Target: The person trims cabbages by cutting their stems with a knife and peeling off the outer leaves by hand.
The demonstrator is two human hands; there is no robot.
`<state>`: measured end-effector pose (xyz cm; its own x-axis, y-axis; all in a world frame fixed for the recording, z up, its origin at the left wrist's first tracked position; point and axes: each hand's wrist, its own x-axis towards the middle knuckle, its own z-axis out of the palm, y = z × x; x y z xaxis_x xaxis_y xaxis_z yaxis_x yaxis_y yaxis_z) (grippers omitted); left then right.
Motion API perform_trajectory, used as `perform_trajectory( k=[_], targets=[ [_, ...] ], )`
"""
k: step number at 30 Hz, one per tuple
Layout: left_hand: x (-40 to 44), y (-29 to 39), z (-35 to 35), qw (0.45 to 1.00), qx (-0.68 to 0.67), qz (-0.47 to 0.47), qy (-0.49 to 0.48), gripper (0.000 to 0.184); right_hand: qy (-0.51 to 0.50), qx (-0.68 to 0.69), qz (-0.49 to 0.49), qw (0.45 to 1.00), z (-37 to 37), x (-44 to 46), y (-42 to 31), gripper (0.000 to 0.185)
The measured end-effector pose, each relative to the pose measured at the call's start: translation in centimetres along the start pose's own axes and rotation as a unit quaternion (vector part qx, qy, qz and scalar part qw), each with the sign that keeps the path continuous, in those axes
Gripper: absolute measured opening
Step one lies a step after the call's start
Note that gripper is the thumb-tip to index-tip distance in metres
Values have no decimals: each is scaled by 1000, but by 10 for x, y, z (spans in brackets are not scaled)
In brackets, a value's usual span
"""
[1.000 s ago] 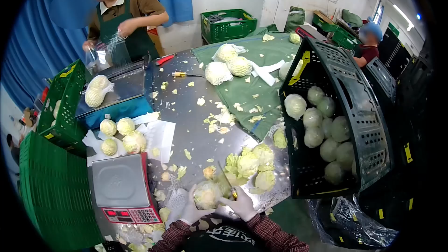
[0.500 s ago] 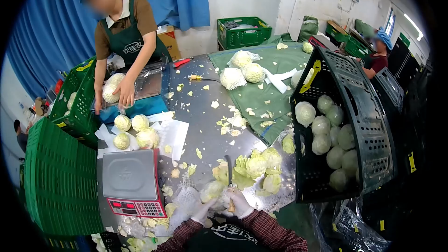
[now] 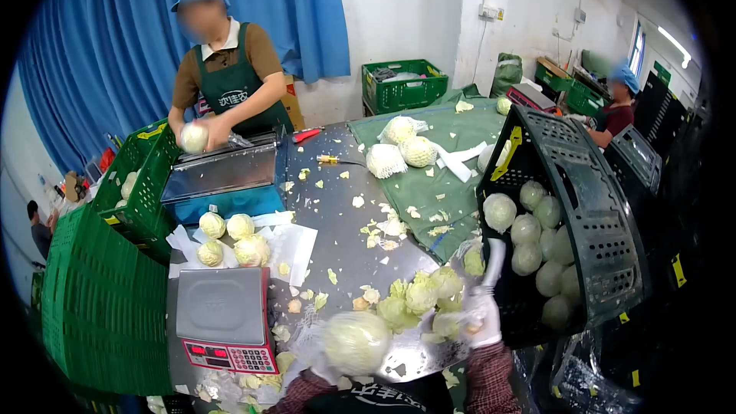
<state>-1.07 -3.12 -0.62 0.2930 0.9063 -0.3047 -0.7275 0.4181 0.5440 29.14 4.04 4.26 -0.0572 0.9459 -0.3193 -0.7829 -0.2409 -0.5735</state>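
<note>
A large pale cabbage, slightly blurred, is in front of my body. My left hand, in a white glove, holds it from its lower left side; most of the fingers are hidden behind the cabbage. To the right, my gloved right hand is closed on a knife, whose curved blade points up beside the black crate. Between the hands and beyond them, loose green outer leaves are heaped on the metal table. White foam netting lies near my left hand.
A scale stands left, with several small cabbages beyond it. The tilted black crate on the right holds wrapped cabbages. A second knife lies on the table. Across it, a co-worker handles a cabbage at a wrapping tray.
My right hand has swung right with the knife, away from my left hand. The cabbage now shows in front of me at my left hand. The co-worker has lifted their cabbage.
</note>
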Motion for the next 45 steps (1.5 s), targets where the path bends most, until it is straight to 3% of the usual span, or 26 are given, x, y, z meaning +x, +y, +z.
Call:
perform_trajectory(
  k=[1, 2, 3, 5, 6, 7, 8, 10, 11, 14, 17, 18, 20, 21, 22, 23, 24, 26, 29, 35, 37, 38, 39, 41, 43, 45],
  targets=[
    [-2, 7, -4, 997, -78, -16, 26, 95, 98, -135, -93, 982, -10, 3, -21, 25],
    [0, 16, -10, 997, -76, -16, 23, 95, 80, -321, -179, 926, -19, 8, -9, 19],
    [8, 28, -17, 992, 106, 54, 42, 96, 59, -492, -259, 829, -16, 9, 4, 19],
    [19, 39, -19, 874, 441, 184, 90, 98, -7, -670, -158, 726, 9, -6, 36, 57],
    [20, 38, -4, 832, 492, 234, 104, 101, -85, -694, -255, 667, 23, -5, 53, 68],
    [21, 34, 3, 834, 489, 235, 103, 101, -105, -630, -216, 738, 47, -12, 68, 70],
    [19, 30, 8, 777, 565, 244, 133, 102, -136, -690, -281, 653, 58, -12, 87, 69],
    [17, 24, 5, 661, 688, 253, 164, 105, -147, -719, -295, 612, 74, -13, 116, 64],
    [17, 19, 0, 662, 688, 248, 162, 105, -164, -748, -311, 563, 75, -11, 122, 58],
    [16, 10, -5, 667, 691, 238, 147, 105, -154, -784, -248, 548, 35, 15, 143, 40],
    [10, 9, -6, 653, 732, 128, 143, 106, -138, -798, -255, 529, 31, 10, 145, 26],
    [11, 9, -8, 654, 732, 128, 143, 106, -137, -798, -254, 528, 32, 13, 144, 26],
    [11, 10, -13, 764, 617, 177, 69, 107, 30, -659, -137, 739, 37, 21, 139, 18],
    [11, 10, -14, 763, 618, 177, 68, 107, 30, -658, -137, 740, 37, 25, 136, 18],
    [11, 10, -14, 826, 534, 171, 48, 107, 31, -425, -9, 905, 36, 28, 132, 17],
    [13, 10, -13, 880, 446, 164, 28, 108, 25, -149, 120, 981, 36, 32, 127, 15],
    [13, 11, -11, 878, 449, 166, 26, 108, 0, -108, 169, 980, 38, 31, 118, 19],
    [11, 9, -6, 980, 166, 112, -24, 105, -35, -38, 179, 982, 53, 19, 100, 22],
    [6, -6, -15, 999, -17, 27, -44, 99, -33, 30, 179, 983, 82, 2, 79, 23],
    [9, 12, 43, 994, 13, 96, -47, 95, -160, 8, 158, 974, 35, 6, 70, 36],
    [7, 5, 46, 994, -27, 104, 25, 94, -75, 45, 204, 975, 44, -9, 61, 30],
    [8, 6, 46, 995, -25, 97, -2, 82, -191, -223, 39, 955, 27, -13, 62, 35],
    [8, 3, 43, 995, -24, 99, -4, 82, -282, -468, -130, 828, 5, -19, 66, 41],
    [4, -2, 39, 998, -7, 54, -33, 70, -142, -218, 131, 957, -10, -10, 79, 48],
    [2, -5, 38, 999, -28, 28, -15, 61, -291, -525, -141, 788, -16, -20, 73, 46],
    [10, -10, 43, 993, 33, 40, 108, 61, -271, -489, -206, 803, -30, -23, 103, 47]
  ],
)
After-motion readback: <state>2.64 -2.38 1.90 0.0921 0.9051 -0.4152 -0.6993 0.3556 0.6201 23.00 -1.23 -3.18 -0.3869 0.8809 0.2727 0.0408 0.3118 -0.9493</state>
